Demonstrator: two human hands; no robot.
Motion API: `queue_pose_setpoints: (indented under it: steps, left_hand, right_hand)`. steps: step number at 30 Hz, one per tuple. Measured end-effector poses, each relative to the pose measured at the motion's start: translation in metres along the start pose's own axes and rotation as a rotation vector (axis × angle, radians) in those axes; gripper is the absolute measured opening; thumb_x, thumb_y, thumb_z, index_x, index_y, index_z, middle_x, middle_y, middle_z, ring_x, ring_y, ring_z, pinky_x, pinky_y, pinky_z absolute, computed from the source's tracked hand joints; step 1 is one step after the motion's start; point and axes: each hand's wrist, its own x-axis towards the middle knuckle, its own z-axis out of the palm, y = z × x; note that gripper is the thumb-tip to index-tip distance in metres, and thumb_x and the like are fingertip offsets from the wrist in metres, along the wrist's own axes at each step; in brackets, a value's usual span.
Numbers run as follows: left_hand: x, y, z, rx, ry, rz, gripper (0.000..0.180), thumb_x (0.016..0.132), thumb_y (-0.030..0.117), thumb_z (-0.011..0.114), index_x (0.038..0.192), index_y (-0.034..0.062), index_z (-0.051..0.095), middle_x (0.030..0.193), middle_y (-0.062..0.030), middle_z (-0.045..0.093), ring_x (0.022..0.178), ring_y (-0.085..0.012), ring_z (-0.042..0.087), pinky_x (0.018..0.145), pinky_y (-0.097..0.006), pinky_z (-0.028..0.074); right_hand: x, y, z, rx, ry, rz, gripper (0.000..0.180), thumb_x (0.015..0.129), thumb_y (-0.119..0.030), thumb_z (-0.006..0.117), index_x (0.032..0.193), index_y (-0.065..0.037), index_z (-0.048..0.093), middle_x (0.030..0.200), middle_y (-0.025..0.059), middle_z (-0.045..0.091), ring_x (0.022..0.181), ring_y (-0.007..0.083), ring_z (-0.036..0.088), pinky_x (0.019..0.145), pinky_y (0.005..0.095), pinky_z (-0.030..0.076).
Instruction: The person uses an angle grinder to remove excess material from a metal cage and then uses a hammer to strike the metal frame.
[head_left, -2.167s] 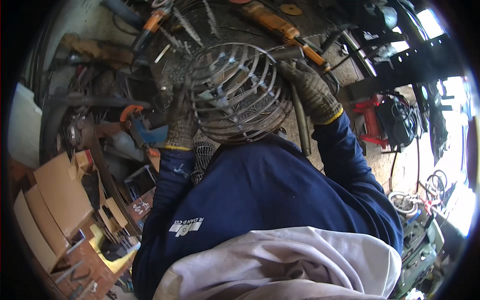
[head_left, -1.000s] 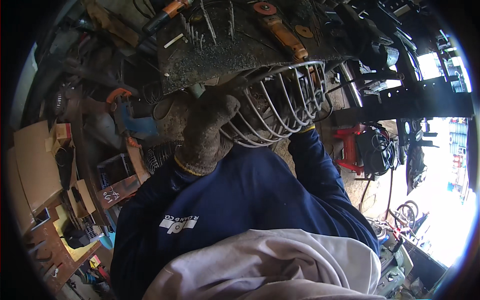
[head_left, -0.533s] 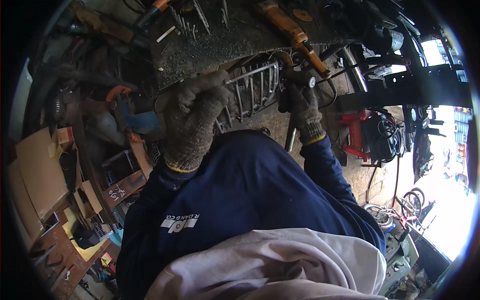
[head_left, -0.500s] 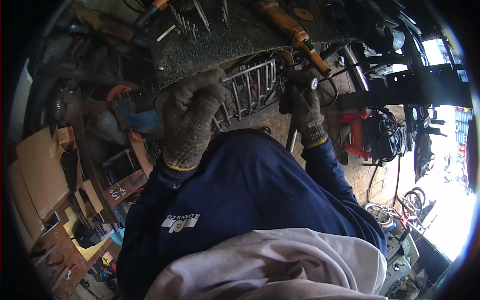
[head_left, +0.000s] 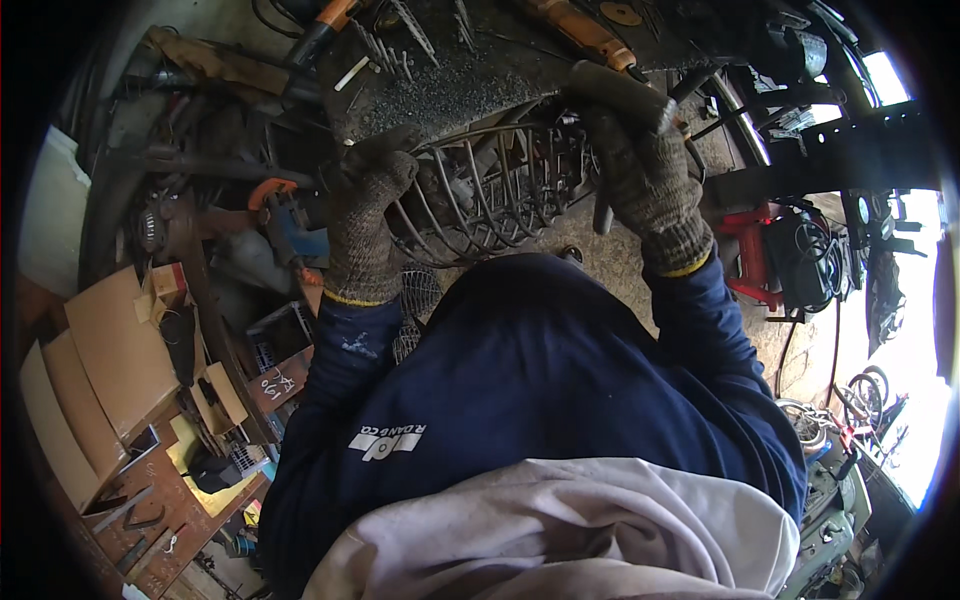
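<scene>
A curved metal frame of several bent, rib-like bars (head_left: 470, 195) spans the space between my hands, below the near edge of the workbench. My left hand (head_left: 365, 215), in a dirty knitted glove with a yellow cuff edge, is closed around its left end. In a matching glove, my right hand (head_left: 650, 185) is at the frame's right end and closed on a hammer. The hammer's thick grey cylindrical head (head_left: 620, 95) shows above the fingers, and a piece of its handle shows below them. Whether the right fingers also touch the frame is hidden.
The dark workbench (head_left: 450, 85) carries metal filings, thin rods and an orange power tool (head_left: 580, 35). A red stool (head_left: 750, 255) with a black cabled machine stands to the right. Cardboard boxes (head_left: 125, 350) and a blue-and-orange clamp (head_left: 290, 225) are at the left.
The frame has tilted and now shows more of its curved ribs. My right hand has moved right, with the hammer head raised toward the bench. My left hand has shifted slightly.
</scene>
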Motion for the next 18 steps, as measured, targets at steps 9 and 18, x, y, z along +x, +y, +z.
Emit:
queue_pose_setpoints:
  steps: [9, 18]
  left_hand:
    - [-0.002, 0.0, -0.002, 0.028, -0.062, -0.059, 0.039, 0.085, 0.016, 0.069, 0.12, -0.0003, 0.06, 0.105, -0.0126, 0.068, 0.09, -0.0195, 0.07, 0.075, -0.032, 0.06]
    - [-0.015, -0.016, -0.008, 0.093, -0.161, -0.048, 0.034, 0.091, 0.03, 0.066, 0.109, 0.0013, 0.06, 0.085, -0.0052, 0.066, 0.065, -0.0095, 0.061, 0.056, -0.023, 0.05]
  right_hand:
    - [-0.003, 0.023, 0.004, -0.387, -0.284, 0.082, 0.033, 0.094, -0.019, 0.064, 0.124, -0.006, 0.059, 0.115, 0.0105, 0.064, 0.106, 0.0221, 0.062, 0.092, 0.0348, 0.051]
    - [0.01, 0.033, 0.0, -0.336, -0.149, -0.308, 0.029, 0.09, -0.015, 0.066, 0.118, -0.007, 0.063, 0.112, 0.0121, 0.064, 0.103, 0.0266, 0.062, 0.089, 0.0362, 0.051]
